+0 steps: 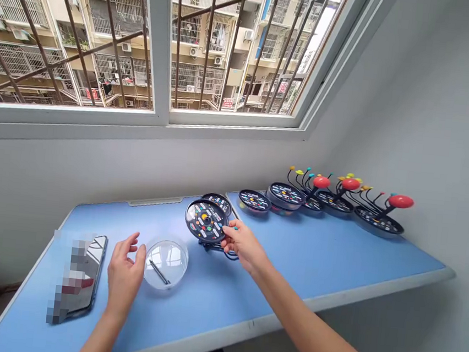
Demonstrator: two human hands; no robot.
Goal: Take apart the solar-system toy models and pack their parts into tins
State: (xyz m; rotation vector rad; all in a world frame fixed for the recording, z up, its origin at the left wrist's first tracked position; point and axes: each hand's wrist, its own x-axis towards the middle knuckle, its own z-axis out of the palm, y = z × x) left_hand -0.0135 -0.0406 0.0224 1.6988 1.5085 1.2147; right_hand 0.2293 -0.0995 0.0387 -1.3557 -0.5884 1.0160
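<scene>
The right hand grips 1 black round disc printed with coloured planets, just right of a clear plastic dome; its fingers are closed on the disc's rim, which tilts up, with dark wire arms showing beneath; the left hand sits just left of the dome, its fingers spread open and holding nothing; 1 dark stick lies under the dome; all of this rests on the blue surface; well right of the dome lie 3 more black discs and 3 wire models with red spheres; 1 blurred phone lies left of the dome.
</scene>
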